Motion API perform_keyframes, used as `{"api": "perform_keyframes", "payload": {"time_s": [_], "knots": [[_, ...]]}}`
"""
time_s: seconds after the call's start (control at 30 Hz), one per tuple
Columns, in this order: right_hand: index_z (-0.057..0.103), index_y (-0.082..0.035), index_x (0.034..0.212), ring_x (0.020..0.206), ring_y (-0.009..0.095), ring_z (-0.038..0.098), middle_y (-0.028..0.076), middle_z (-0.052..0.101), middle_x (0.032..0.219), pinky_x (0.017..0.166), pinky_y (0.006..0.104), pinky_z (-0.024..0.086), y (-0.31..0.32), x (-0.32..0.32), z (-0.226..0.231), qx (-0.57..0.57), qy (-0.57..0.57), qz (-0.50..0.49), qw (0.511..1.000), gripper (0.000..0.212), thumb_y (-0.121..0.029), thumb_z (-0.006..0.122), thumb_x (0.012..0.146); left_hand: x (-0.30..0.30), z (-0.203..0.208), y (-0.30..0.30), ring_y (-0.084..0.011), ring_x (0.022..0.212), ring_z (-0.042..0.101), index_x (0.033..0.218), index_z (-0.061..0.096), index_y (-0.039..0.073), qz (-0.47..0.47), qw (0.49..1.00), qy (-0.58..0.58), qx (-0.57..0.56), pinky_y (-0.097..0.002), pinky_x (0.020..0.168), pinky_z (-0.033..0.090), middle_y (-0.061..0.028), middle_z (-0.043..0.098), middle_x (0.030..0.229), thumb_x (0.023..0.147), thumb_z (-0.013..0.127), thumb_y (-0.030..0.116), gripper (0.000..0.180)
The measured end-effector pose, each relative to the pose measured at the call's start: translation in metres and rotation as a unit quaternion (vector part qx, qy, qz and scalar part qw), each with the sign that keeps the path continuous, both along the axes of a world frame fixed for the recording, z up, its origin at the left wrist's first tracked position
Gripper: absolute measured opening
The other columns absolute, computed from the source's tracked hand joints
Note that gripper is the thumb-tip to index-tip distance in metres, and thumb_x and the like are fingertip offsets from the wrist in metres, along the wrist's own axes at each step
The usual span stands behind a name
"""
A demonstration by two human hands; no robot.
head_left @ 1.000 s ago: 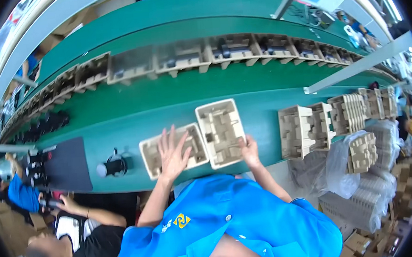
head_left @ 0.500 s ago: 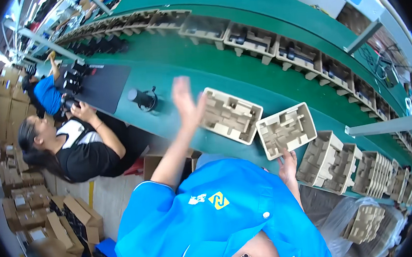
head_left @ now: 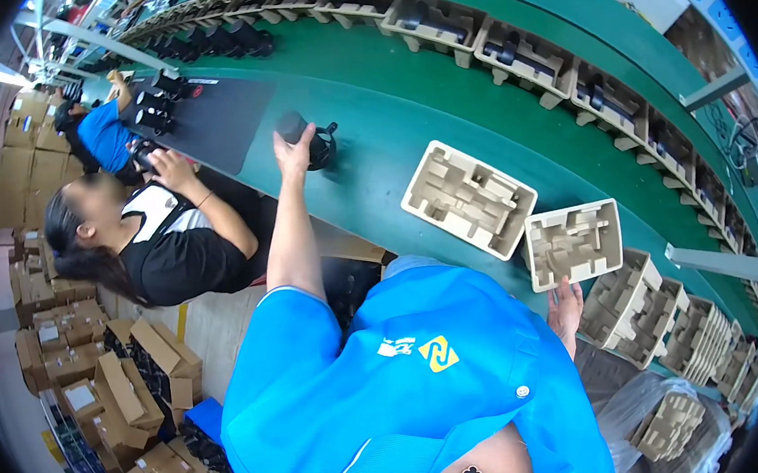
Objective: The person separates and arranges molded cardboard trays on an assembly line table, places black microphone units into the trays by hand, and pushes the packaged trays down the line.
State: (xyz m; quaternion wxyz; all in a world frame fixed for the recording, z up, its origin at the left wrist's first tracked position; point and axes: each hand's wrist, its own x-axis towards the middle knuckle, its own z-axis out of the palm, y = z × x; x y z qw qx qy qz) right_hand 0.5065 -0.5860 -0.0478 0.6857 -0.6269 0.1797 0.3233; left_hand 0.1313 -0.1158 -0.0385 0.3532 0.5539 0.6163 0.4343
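Note:
My left hand (head_left: 294, 156) reaches out to the left and is closed round a black cylindrical device (head_left: 324, 147), which lies on the green bench with a ring-shaped bracket at its right end. Part of the cylinder is hidden behind my fingers. On the right, my right hand (head_left: 566, 312) grips the near edge of a beige moulded pulp tray (head_left: 614, 236), whose hollows hold nothing. Some of those fingers are out of sight under the rim. A second pulp tray (head_left: 412, 185), likewise unfilled, lies on the bench between my hands.
Stacked pulp trays (head_left: 615, 310) stand right of my right hand. Along the far side runs a row of filled trays (head_left: 521, 55). A dark mat (head_left: 225, 128) lies to the left, where a co-worker (head_left: 177, 245) holds a black device. A metal post (head_left: 729, 265) juts in at right.
My left hand has moved left from beside the middle tray and closed on the black device. My right hand still holds its tray, now less tilted. The view has shifted.

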Motion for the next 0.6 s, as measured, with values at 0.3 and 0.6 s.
{"api": "perform_keyframes", "payload": {"time_s": [0.3,0.6], "knots": [[0.053,-0.004,0.126,0.111,0.024,0.052,0.012,0.054,0.12,0.098,0.0352,0.04,0.093,-0.03,0.152,-0.105,-0.556,0.155,0.81,0.038,-0.012,0.062,0.09,0.18,0.195,-0.113,-0.02,0.093,0.062,0.115,0.057,-0.001,-0.376,0.917,-0.12,0.058,-0.0328,0.086,0.048,-0.0108,0.065,0.102,0.075,0.079,0.029,0.054],[0.048,0.003,0.127,0.102,0.021,0.058,0.014,0.06,0.112,0.088,0.035,0.047,0.185,-0.03,0.224,0.109,-0.449,0.367,0.807,0.064,-0.027,0.077,0.078,0.235,0.219,-0.159,-0.0211,0.104,0.056,0.124,0.058,0.002,-0.513,0.84,-0.151,0.095,-0.0338,0.094,0.042,-0.0128,0.061,0.111,0.091,0.059,0.041,0.051]]}}
